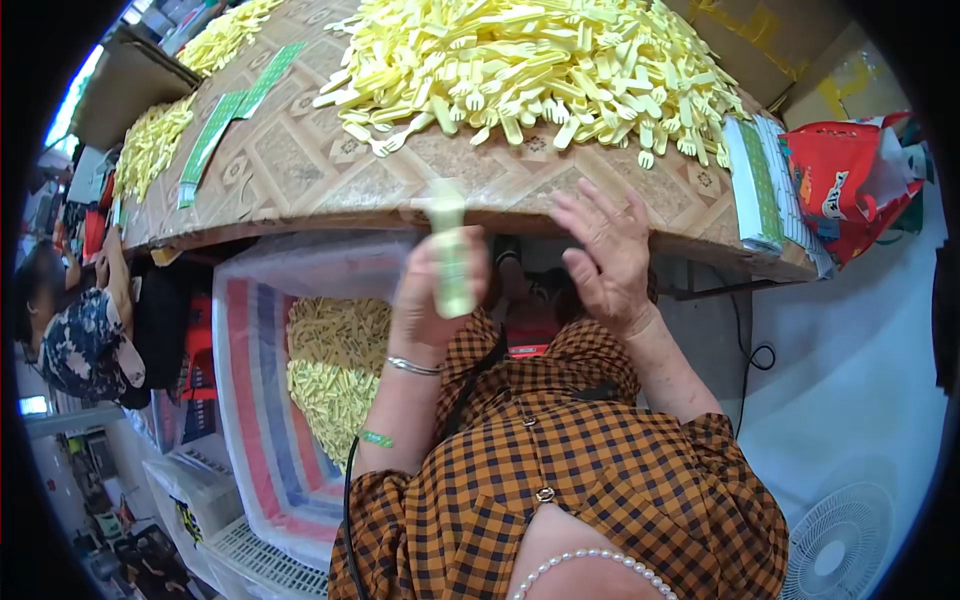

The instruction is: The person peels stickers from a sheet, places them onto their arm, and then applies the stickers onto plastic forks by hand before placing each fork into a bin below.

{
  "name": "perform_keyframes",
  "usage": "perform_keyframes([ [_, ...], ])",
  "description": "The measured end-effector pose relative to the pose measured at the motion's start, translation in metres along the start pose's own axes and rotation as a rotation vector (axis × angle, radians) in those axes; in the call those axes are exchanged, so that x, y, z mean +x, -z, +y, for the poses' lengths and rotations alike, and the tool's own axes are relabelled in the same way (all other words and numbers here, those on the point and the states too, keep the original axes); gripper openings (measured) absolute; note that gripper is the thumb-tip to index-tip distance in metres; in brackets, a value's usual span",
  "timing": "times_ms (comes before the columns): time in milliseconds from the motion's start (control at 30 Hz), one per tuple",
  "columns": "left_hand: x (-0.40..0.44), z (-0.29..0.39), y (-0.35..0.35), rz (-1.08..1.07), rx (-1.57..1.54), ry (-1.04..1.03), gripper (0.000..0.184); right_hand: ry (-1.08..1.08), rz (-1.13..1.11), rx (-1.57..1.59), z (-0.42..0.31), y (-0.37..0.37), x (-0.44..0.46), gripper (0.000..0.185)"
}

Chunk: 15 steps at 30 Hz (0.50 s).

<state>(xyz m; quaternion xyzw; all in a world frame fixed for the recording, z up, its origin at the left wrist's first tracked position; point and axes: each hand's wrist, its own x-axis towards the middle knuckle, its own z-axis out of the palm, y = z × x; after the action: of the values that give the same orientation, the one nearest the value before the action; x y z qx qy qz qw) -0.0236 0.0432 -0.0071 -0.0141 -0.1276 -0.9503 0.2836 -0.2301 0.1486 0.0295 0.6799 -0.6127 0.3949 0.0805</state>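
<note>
A: And there's the left hand [420, 285], closed round a pale yellow bundle [455, 285], held up by the near edge of the table [290, 165]!

B: Can we make out the bundle?

A: It's badly blurred, but it looks like small forks with a green band around them.

B: And the right hand [612, 255]?

A: Spread wide, fingers fanned and thumb out, close to that same edge!

B: Behind them, a great heap of yellow forks [540, 70]! Green strips [212, 140] lie over to the left, and at the right end a red bag [835, 170] sits beside some green-and-white sheets [765, 190].

A: Down low, left of the lap, a striped sack [245, 400] has more yellow pieces [335, 400] inside, and a co-worker [80, 340] is at far left
</note>
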Motion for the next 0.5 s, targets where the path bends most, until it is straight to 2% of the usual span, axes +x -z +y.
perform_keyframes([
  [33, 0.005, 0.011, 0.002, -0.328, -0.224, -0.112, 0.043, -0.046, 0.036, -0.001, 0.008, 0.001, 0.002, 0.032],
  [67, 0.004, 0.025, -0.011, -0.448, -0.416, -0.278, 0.025, -0.092, 0.073, -0.001, 0.017, 0.003, 0.003, 0.031],
  [133, -0.006, 0.056, -0.036, -0.521, -0.475, -0.39, 0.023, -0.157, 0.139, -0.094, 0.036, 0.007, 0.006, 0.03],
  [200, -0.015, 0.075, -0.047, -0.517, -0.407, -0.48, 0.021, -0.232, 0.194, -0.24, 0.067, 0.005, 0.006, 0.029],
  [300, -0.021, 0.087, -0.044, -0.529, -0.349, -0.495, 0.017, -0.319, 0.189, -0.319, 0.1, 0.008, 0.019, 0.033],
  [400, -0.02, 0.081, -0.036, -0.419, -0.265, -0.494, 0.019, -0.302, 0.156, -0.428, 0.117, 0.005, 0.037, 0.036],
  [500, -0.012, 0.065, -0.02, -0.354, -0.206, -0.423, 0.029, -0.256, 0.102, -0.542, 0.133, -0.001, 0.051, 0.036],
])
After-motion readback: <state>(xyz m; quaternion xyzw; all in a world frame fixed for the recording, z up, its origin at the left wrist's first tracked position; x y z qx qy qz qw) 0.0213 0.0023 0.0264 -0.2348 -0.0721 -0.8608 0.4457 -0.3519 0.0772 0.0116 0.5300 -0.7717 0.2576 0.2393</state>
